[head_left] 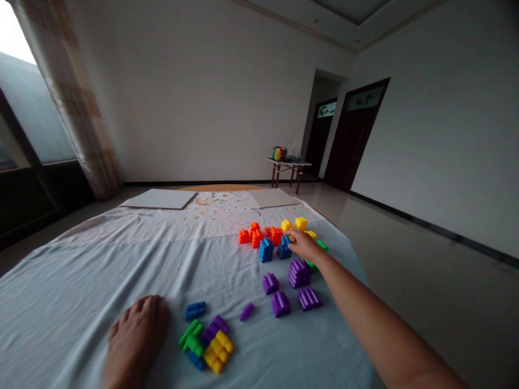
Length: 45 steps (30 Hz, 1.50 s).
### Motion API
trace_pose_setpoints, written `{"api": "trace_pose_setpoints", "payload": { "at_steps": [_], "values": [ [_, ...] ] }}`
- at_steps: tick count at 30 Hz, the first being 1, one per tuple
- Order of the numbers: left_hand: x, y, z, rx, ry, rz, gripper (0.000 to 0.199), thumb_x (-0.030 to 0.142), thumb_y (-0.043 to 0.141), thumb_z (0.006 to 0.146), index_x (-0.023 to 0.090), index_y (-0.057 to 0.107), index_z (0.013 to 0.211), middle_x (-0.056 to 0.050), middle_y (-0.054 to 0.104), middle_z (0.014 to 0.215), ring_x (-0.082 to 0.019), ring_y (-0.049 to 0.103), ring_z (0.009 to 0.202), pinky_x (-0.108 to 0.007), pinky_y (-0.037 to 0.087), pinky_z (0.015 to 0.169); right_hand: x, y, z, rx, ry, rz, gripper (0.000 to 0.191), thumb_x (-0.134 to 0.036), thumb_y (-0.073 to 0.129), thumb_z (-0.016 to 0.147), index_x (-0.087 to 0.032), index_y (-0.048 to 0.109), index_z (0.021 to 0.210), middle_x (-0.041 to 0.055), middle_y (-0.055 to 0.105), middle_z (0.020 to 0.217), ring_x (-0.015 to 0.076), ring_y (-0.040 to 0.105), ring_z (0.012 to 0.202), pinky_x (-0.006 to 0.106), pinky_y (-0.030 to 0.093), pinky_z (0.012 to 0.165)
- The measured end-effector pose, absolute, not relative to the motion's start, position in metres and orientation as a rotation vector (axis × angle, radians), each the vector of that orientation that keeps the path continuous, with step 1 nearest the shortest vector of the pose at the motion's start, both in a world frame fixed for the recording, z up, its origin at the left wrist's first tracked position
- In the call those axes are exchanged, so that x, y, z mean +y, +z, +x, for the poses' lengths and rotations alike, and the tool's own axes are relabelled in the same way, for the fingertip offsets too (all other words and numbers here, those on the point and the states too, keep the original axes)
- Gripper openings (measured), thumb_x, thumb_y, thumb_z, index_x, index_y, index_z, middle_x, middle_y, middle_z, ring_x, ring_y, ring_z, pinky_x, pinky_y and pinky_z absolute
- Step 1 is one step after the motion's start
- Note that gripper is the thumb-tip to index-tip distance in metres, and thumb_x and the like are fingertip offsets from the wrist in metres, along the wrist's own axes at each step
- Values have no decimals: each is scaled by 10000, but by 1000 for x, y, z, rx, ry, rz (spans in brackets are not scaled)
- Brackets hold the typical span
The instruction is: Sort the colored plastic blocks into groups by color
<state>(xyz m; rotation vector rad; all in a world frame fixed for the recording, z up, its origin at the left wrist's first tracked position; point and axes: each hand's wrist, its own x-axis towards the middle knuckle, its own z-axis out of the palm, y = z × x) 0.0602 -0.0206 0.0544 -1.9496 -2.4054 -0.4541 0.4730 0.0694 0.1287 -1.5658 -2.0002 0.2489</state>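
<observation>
1. A blue block (284,249) sits on the cloth (141,259) covering a tabletop (219,188), the right hand (304,244) reaching in over it.
2. The right hand's grip is bent and narrow, fingertips at the block's upper part; whether they are fully closed on it cannot be told from this angle.
3. The block appears to be moulded plastic: likely light, stiff, slightly slick and hard to break. Its ribbed flanks look the best place to take hold, thumb on one side and fingers opposite.
4. Close around the blue block: a blue stack (266,250) just to its left, orange blocks (256,237) beyond that, yellow blocks (300,223) behind it and green blocks (323,245) to its right, partly hidden by the arm.
5. On the wearer's side of the blue block stand a purple stack (299,273) and separate purple blocks (280,304), with a purple peg (246,312) lying apart, farther left.
6. Well to the near left of the blue block lies a cluster (219,350) in green, purple, yellow and blue, a blue pair (195,310) just behind. Farther left, the left hand (137,334) rests palm down, fingers extended, nothing visible in its grip.
7. Far beyond the blue block: two pale boards (162,198) and a side table (304,163).
</observation>
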Motion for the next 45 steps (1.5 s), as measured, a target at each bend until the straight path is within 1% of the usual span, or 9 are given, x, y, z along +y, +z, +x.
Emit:
{"api": "trace_pose_setpoints", "payload": {
  "at_steps": [7,15,20,26,34,37,41,43,45],
  "values": [
    [-22,52,60,-2378,-455,-1953,442,416,202,864,204,531,1068,-95,553,1203,-284,462,1131,-437,309,945,81,116,479,-2078,283,-1623,473,-14,537,663,-140,612,1113,98,644,1053,171,605,864,302,465,835],
    [-19,50,60,-2368,-430,-1939,458,416,191,866,200,536,1077,-96,558,1198,-280,461,1141,-434,311,944,89,118,480,-2133,260,-1630,487,-5,519,661,-167,623,1108,88,635,1096,172,607,888,296,453,854],
    [-19,49,59,-2367,-443,-1938,453,427,203,863,207,538,1073,-90,560,1201,-283,463,1135,-440,313,939,94,116,480,-2137,258,-1668,488,-11,527,667,-198,628,1107,66,655,1068,164,616,880,282,464,834],
    [-19,49,59,-2380,-459,-1938,447,427,204,865,212,548,1055,-88,561,1203,-287,460,1139,-437,312,934,98,112,478,-2165,259,-1703,475,-28,534,673,-173,623,1117,63,685,995,177,628,872,280,476,805],
    [-25,57,68,-2357,-499,-1894,420,365,228,871,182,556,1060,-97,577,1172,-275,485,1091,-418,320,928,99,104,479,-2236,274,-1675,499,35,474,650,-165,636,1078,81,669,1064,186,620,948,295,457,862],
    [-27,57,70,-2355,-500,-1869,394,360,259,865,184,564,1043,-91,585,1151,-270,496,1065,-417,327,920,99,109,481,-2235,251,-1669,513,48,441,650,-156,633,1080,96,644,1112,196,588,1029,318,425,922],
    [-28,55,71,-2353,-506,-1856,381,358,265,867,190,565,1032,-83,588,1141,-264,498,1058,-412,321,927,87,126,470,-2187,101,-1552,466,12,443,685,-181,638,1061,80,632,1103,196,548,1088,334,390,978],
    [-28,55,72,-2350,-511,-1854,378,353,266,868,190,564,1034,-81,589,1141,-259,496,1060,-409,316,932,74,134,452,-2149,40,-1422,416,-33,464,713,-182,636,1061,85,627,1084,200,562,1051,341,412,959],
    [-28,54,72,-2348,-515,-1852,375,352,269,868,191,564,1034,-80,589,1142,-258,493,1063,-409,313,936,56,138,426,-2155,75,-1275,379,-81,481,746,-186,624,1081,86,627,1059,198,583,989,350,444,916]
  ]
}}
